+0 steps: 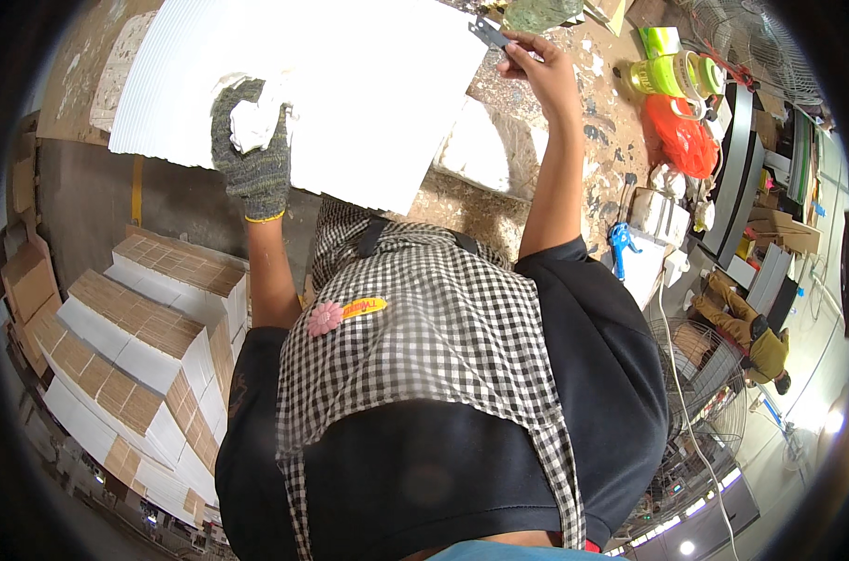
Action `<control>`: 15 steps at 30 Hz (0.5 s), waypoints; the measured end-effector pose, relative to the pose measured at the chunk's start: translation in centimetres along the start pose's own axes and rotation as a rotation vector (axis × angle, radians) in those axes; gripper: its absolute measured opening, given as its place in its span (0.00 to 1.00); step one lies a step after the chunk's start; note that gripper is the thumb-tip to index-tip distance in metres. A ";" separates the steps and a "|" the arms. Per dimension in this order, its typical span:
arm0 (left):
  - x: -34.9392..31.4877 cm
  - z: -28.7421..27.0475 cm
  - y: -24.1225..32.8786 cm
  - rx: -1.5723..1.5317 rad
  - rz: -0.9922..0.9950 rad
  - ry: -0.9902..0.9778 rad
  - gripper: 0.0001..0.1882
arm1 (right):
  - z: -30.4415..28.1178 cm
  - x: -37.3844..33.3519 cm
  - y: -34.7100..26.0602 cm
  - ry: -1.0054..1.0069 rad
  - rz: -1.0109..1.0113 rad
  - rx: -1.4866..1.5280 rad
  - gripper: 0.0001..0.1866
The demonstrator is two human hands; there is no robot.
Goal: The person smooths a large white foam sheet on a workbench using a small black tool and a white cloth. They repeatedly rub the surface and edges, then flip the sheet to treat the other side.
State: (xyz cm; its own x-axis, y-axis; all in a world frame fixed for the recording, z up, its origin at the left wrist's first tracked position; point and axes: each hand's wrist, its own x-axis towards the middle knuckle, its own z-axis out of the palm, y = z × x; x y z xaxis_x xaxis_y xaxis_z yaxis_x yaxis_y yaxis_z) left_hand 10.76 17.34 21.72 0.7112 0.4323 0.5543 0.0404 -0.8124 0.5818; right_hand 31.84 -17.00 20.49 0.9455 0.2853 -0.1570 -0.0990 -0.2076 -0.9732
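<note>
A stack of white sheets or panels [350, 103] lies before me, washed out by glare, with ridged layers along its left edge. My left hand [251, 164], in a dark grey knit glove with a yellow cuff edge, is over its near left part. The fingers are closed round a crumpled white rag [254, 126]; whether it is cloth or paper I cannot tell. Beyond the stack's right edge, my bare right hand [544, 70] pinches a small flat dark grey blade-like tool [488, 35] with notches at its tip, held above the sheets' far right corner.
The stack rests on a paint-spattered workbench [597, 112]. On its right are a yellow-green bottle [672, 75], a red plastic bag [682, 136] and a blue-handled tool [621, 245]. Boxed white stacks [153, 318] stand at lower left. Wire fans and another person [752, 332] are at right.
</note>
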 end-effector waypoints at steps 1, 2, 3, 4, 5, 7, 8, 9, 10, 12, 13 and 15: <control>0.0 0.0 0.1 -0.016 -0.045 0.000 0.22 | 0.4 0.4 -0.1 0.015 -0.053 -0.011 0.14; 0.1 0.1 0.3 -0.061 -0.023 0.014 0.22 | 0.7 0.7 -0.2 0.041 -0.040 -0.026 0.14; 0.0 0.1 0.4 -0.067 -0.005 0.016 0.22 | 0.8 0.9 -0.3 0.044 -0.044 -0.040 0.14; 0.0 0.1 0.6 -0.077 -0.001 0.013 0.21 | 1.0 1.0 -0.3 0.047 -0.046 -0.055 0.14; 0.0 0.1 0.6 -0.079 0.001 0.016 0.21 | 1.0 1.0 -0.2 0.010 -0.027 -0.080 0.14; 0.1 0.1 0.6 -0.103 -0.023 0.006 0.21 | 1.0 0.9 -0.1 -0.037 0.034 -0.142 0.15; 0.1 0.2 0.4 -0.058 -0.010 -0.007 0.21 | 0.9 0.8 0.0 -0.058 0.019 -0.121 0.15; 0.0 0.2 0.3 -0.022 0.008 -0.021 0.21 | 1.0 0.7 0.0 -0.051 0.016 -0.111 0.15; 0.0 0.2 0.1 0.012 0.013 -0.030 0.20 | 1.1 0.6 0.0 -0.044 0.014 -0.101 0.14; -0.2 0.7 -0.1 -0.129 -0.113 -0.008 0.21 | 1.4 0.5 -0.3 0.018 0.004 -0.077 0.14; -0.3 0.9 -0.2 -0.200 -0.239 -0.008 0.22 | 1.4 0.3 -0.4 0.033 0.003 -0.095 0.14; -0.4 1.4 -0.2 -0.306 -0.194 0.037 0.24 | 1.5 -0.1 -0.8 0.009 -0.009 -0.093 0.14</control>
State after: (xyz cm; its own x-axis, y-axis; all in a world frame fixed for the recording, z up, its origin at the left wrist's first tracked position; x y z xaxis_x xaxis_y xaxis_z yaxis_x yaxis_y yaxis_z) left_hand 11.41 16.74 20.54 0.6848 0.5855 0.4339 -0.0438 -0.5613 0.8265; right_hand 31.35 -15.48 21.08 0.9490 0.2791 -0.1467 -0.0618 -0.2916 -0.9546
